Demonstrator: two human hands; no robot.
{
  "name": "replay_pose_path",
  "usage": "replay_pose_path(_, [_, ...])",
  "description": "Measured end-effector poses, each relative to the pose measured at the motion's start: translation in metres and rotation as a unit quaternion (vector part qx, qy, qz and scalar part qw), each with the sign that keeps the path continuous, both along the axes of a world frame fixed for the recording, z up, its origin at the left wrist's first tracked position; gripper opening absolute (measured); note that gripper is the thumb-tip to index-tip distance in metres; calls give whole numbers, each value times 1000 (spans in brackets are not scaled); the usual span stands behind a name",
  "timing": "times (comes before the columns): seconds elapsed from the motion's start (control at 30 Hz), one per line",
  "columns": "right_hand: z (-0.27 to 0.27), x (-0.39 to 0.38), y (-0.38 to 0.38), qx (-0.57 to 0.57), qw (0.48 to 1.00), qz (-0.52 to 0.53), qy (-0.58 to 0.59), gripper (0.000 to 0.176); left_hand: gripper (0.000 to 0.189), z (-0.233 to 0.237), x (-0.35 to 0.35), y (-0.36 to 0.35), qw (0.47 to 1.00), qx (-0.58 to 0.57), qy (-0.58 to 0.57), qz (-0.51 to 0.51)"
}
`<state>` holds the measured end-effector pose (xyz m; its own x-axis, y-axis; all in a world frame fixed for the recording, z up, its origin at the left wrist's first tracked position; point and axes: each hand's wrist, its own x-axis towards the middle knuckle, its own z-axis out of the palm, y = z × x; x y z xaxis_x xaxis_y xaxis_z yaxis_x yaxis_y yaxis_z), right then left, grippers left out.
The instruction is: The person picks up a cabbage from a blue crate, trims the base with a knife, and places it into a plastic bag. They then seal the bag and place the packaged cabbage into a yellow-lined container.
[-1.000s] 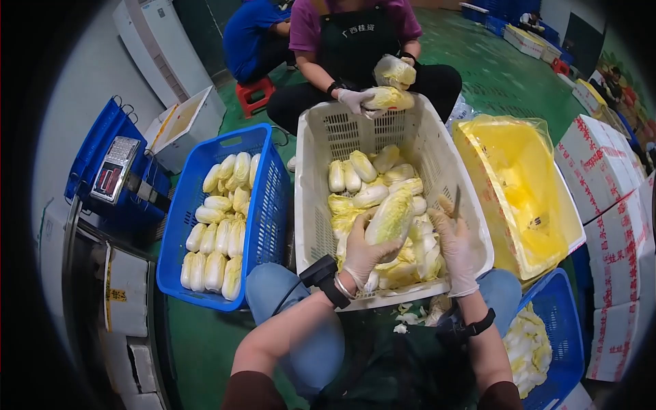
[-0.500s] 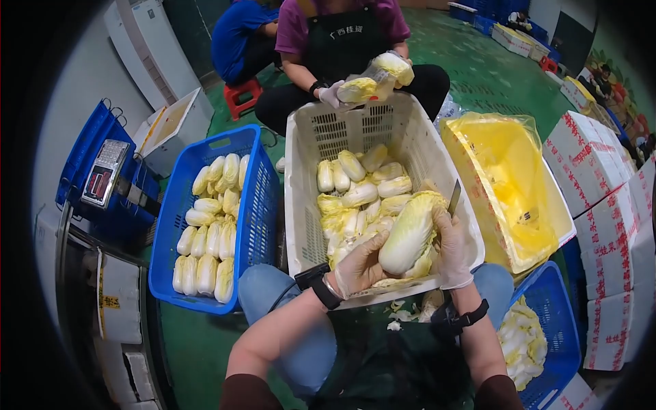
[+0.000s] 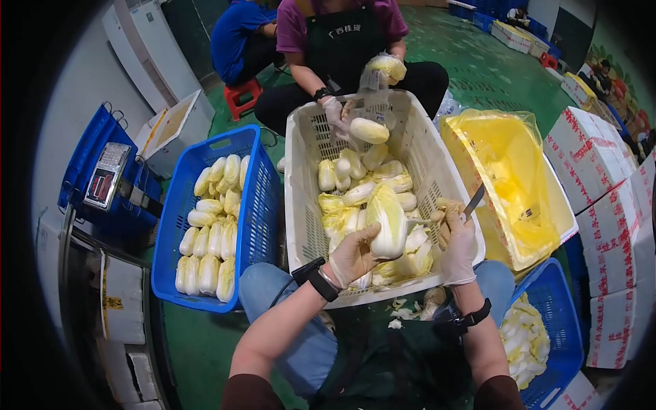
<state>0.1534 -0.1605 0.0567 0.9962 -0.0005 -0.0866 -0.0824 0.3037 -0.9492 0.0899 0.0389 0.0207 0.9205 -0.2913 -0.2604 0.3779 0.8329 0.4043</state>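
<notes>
My left hand [image 3: 354, 260], in a thin translucent glove, is closed around the base end of a napa cabbage [image 3: 388, 229], its yellow-green leaf tip pointing away from me. Gloved too, my right hand [image 3: 456, 249] grips a knife [image 3: 473, 203], the blade sticking out up and to the right past the fingers. Both hands are over the near end of a white slatted crate [image 3: 295, 229]. Loose cabbage leaves [image 3: 413, 261] lie beneath them, and several trimmed cabbages [image 3: 342, 174] fill the crate's middle.
Across the crate, a seated person's gloved hand [image 3: 335, 116] is beside a cabbage [image 3: 370, 130]. A blue basket [image 3: 263, 198] of stacked cabbages stands left, near a scale [image 3: 106, 181]. To the right are a yellow-lined box [image 3: 471, 147], printed cartons [image 3: 605, 236] and a blue basket [image 3: 564, 307] of leaves.
My right hand has come off the cabbage and moved slightly right with the knife. The cabbage in my left hand looks slimmer. Opposite, the person has lowered a cabbage into the crate.
</notes>
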Motion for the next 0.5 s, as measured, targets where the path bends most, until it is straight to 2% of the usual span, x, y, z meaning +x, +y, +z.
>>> replay_pose_path(0.1, [3,-1,1,53,998,-5,-15,21,50,7,0,1,998,-63,-10,28])
replay_pose_path(0.17, [9,-3,2,90,995,-18,-32,21,53,9,-1,1,997,-62,-6,47])
replay_pose_path(0.23, [19,-6,2,109,980,-162,-35,18,52,1,2,2,988,92,-22,125])
replay_pose_path(0.27, [19,-6,-2,96,974,-203,-34,21,52,-3,4,5,988,92,-22,125])
replay_pose_path(0.3, [20,-3,-9,94,974,-201,-34,21,49,-5,6,9,961,204,-42,184])
replay_pose_path(0.33, [22,2,-18,50,980,-166,-101,20,46,-7,7,12,917,312,-60,242])
replay_pose_path(0.37, [23,7,-21,7,977,-129,-168,19,46,-8,5,17,916,311,-58,246])
replay_pose_path(0.4, [21,13,-9,-90,957,-114,-250,30,45,-4,4,24,940,265,-59,205])
replay_pose_path(0.43, [14,11,-1,-87,957,-118,-249,30,44,-1,4,29,961,220,-60,159])
replay_pose_path(0.5, [1,0,9,-211,959,95,-166,44,49,-2,6,24,972,192,-60,124])
